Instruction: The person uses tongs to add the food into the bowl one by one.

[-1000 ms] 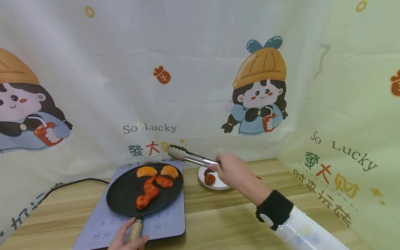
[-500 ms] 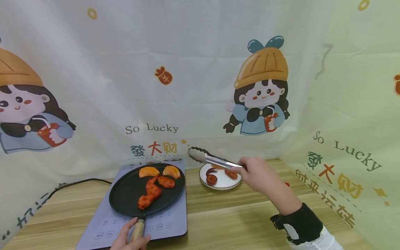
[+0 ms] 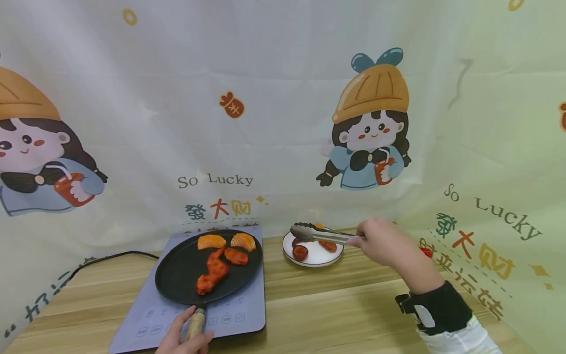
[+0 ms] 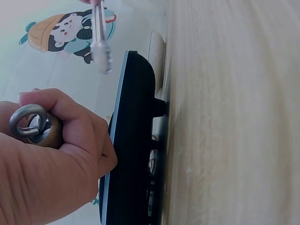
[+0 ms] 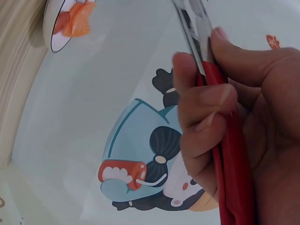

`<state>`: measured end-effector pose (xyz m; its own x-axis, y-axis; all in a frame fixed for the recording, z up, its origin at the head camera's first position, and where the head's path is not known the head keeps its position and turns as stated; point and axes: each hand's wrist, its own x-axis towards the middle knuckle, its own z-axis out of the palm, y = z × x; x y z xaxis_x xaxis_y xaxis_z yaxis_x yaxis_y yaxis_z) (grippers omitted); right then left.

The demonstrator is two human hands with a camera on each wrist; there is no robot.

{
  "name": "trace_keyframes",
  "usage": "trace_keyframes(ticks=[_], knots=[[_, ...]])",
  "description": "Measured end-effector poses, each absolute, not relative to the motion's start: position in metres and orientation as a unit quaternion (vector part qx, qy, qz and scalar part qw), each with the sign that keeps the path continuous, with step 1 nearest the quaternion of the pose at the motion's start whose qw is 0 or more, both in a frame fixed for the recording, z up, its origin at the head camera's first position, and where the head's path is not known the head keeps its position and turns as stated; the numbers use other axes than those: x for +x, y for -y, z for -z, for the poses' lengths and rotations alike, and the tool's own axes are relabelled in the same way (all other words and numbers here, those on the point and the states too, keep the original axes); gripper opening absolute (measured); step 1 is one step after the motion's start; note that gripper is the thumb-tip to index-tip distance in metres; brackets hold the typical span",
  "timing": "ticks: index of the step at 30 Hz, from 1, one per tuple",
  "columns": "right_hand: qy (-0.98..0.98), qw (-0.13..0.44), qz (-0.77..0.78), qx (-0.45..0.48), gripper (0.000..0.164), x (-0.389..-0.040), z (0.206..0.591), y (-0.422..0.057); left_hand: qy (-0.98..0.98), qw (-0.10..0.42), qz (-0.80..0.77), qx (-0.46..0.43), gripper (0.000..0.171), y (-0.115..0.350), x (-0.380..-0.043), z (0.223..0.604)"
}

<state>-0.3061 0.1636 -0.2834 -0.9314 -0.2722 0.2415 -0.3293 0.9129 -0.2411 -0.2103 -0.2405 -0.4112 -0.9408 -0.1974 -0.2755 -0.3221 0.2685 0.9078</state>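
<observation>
Tongs [image 3: 329, 236] had been moved rightward and lowered since the earlier frames: their scalloped head, first seen near the backdrop beyond the pan's far right edge, was now held over the plate [image 3: 316, 254], while pan, plate and food were left in place.

On the white, dark-rimmed plate, a round red-brown piece [image 3: 300, 252], a dark purple curved piece [image 3: 297, 242], partly hidden by the tongs, and a reddish-brown oblong piece [image 3: 328, 246] were seen; an orange slice [image 5: 79, 19] was shown there in the right wrist view. In the flat, round black pan [image 3: 177, 275], two ridged orange pieces [image 3: 211, 241] were lined along the far side, with a bent, glossy red wing [image 3: 213, 273] and a smaller red piece [image 3: 236, 255] nearer. The pan was set on a pale, smooth cooktop [image 3: 243, 302], itself placed on a wood-grained table [image 3: 318, 312].

By the right hand [image 3: 382, 241], the tongs' red grips [image 5: 239, 159] were held in curled fingers, their metal arms close together; whether anything was pinched between the tips could not be told. By the left hand [image 3: 183, 342], the pan's wooden handle [image 3: 196, 323], ended by a metal ring [image 4: 29, 117], was gripped with fingers wrapped around it.
</observation>
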Motion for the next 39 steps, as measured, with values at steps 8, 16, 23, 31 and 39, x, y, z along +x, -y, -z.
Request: trace_keyframes(ticks=[8, 16, 23, 31, 39], knots=[[0.979, 0.099, -0.092, 0.151, 0.024, -0.308, 0.287, -0.168, -0.797, 0.053, -0.580, -0.162, 0.094, 0.239, -0.210, 0.411], [0.982, 0.103, -0.080, 0.138, 0.027, -0.312, 0.292, -0.165, -0.790, 0.048, -0.589, -0.163, 0.095, 0.239, -0.211, 0.413], [0.984, 0.085, -0.078, 0.133, 0.021, -0.313, 0.294, -0.163, -0.782, 0.043, -0.600, -0.161, 0.096, 0.240, -0.212, 0.416], [0.982, 0.110, -0.103, 0.112, 0.019, -0.318, 0.299, -0.163, -0.779, 0.044, -0.604, -0.161, 0.096, 0.239, -0.211, 0.415], [0.985, 0.086, -0.107, 0.100, 0.018, -0.323, 0.307, -0.161, -0.781, 0.047, -0.601, -0.162, 0.095, 0.239, -0.211, 0.413]])
